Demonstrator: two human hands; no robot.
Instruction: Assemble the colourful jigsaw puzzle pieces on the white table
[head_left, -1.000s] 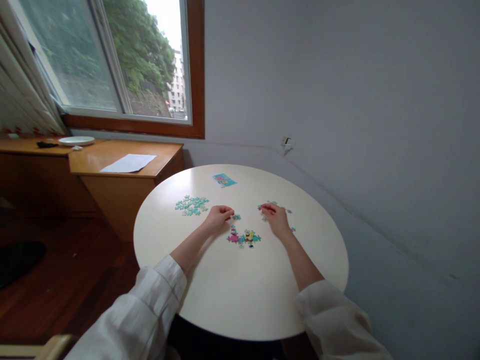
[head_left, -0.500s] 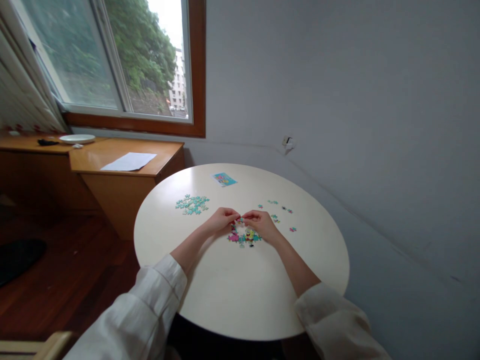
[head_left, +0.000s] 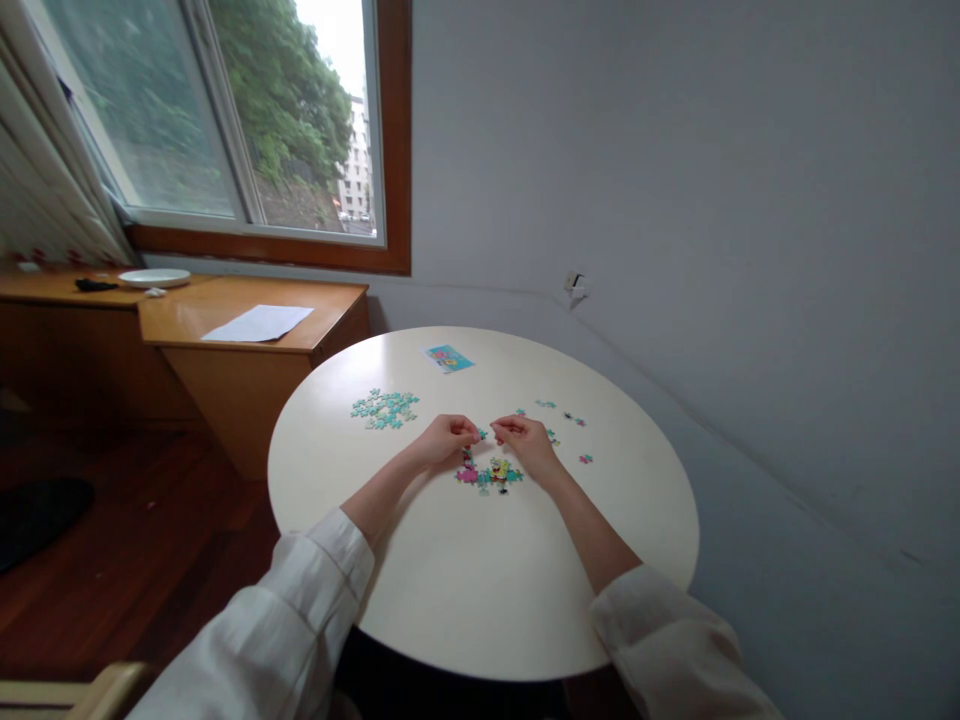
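Observation:
My left hand is closed in a pinch, with a small teal puzzle piece at its fingertips. Across a narrow gap, my right hand is also pinched closed; whatever is between its fingers is too small to make out. Just below both hands lies a partly joined jigsaw section, showing a yellow cartoon figure with pink and teal parts. Part of its left side is covered by my left hand. To the right of my right hand sit a few loose pieces.
A pile of teal puzzle pieces lies left on the round white table. A colourful picture card is at the far side. More loose pieces are scattered right. Beyond stands a wooden desk with a paper sheet and white plate.
My hands were touching at the fingertips over pink pieces; my right hand has drawn slightly right, opening a gap. A teal piece now shows at my left fingertips.

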